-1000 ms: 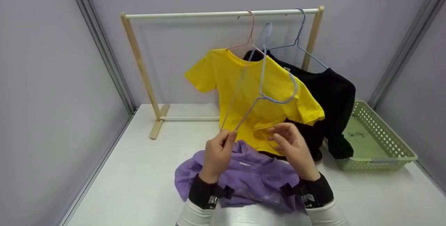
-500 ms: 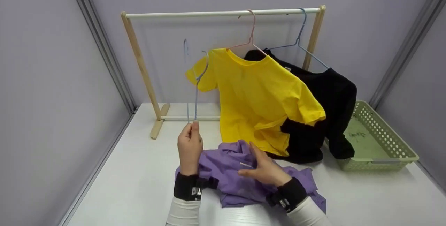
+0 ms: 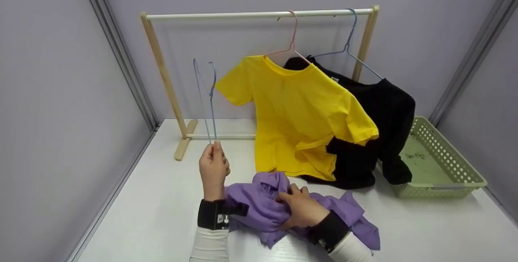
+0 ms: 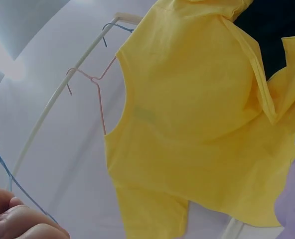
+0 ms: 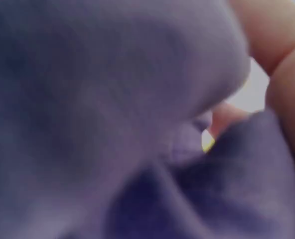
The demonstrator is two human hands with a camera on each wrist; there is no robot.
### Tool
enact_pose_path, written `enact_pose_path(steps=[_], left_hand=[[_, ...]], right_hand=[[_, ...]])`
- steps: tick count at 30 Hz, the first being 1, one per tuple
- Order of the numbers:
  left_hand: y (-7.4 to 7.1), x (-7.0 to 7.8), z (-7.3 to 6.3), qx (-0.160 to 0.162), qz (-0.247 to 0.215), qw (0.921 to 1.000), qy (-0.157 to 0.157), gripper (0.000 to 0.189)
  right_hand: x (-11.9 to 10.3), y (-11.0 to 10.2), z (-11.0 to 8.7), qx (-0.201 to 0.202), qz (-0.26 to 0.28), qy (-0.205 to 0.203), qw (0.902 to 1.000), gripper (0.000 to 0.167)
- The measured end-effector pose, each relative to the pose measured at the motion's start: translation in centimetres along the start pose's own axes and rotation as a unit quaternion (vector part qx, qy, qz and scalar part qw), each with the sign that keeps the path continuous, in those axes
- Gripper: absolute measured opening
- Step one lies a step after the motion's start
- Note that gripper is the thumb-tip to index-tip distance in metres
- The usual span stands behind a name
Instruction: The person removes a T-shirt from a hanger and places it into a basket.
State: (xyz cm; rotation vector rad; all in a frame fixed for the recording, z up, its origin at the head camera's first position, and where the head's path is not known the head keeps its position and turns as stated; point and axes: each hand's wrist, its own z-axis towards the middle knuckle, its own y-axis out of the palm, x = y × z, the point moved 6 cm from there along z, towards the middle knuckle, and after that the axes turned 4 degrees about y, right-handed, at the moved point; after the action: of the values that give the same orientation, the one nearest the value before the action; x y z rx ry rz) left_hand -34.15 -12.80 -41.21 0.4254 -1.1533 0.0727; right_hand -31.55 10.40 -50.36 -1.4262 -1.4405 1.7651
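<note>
In the head view my left hand (image 3: 213,169) holds a thin blue wire hanger (image 3: 213,112) upright, its hook at the top. Part of that hanger and my curled fingers (image 4: 23,221) show at the lower left of the left wrist view. My right hand (image 3: 301,209) grips a fold of the crumpled purple shirt (image 3: 259,205), thumb toward the person and fingers on the far side. Bunched purple cloth (image 5: 112,99) fills most of the right wrist view, with the fingers at its right edge. The shirt lies on the white table (image 3: 162,197).
Behind the hands stands a clothes rack with a white rail (image 3: 218,15) and wooden legs (image 3: 164,72). A yellow T-shirt (image 3: 295,104) hangs on a pink hanger (image 3: 292,43). A black top (image 3: 394,112) hangs behind it on a blue hanger (image 3: 348,45). At right sits a green basket (image 3: 449,193).
My left hand has carried the hanger left, away from in front of the yellow T-shirt, turning it edge-on. My right hand has come down onto the purple shirt and bunched its cloth.
</note>
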Motion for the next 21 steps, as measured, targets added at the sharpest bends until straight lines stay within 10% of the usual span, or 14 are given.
enact_pose_path(steps=[9,21], left_hand=[[-0.3,-0.9,0.2,0.003,-0.018,0.9993,-0.032,0.040],[-1.2,-0.2,0.6,0.022,0.005,0.9995,-0.024,0.036]], right_hand=[[0.8,-1.6,0.1,0.021,0.023,-0.103,0.9942,0.039],[3.2,-11.1,-3.5,0.198,0.179,-0.124,0.9555,0.030]])
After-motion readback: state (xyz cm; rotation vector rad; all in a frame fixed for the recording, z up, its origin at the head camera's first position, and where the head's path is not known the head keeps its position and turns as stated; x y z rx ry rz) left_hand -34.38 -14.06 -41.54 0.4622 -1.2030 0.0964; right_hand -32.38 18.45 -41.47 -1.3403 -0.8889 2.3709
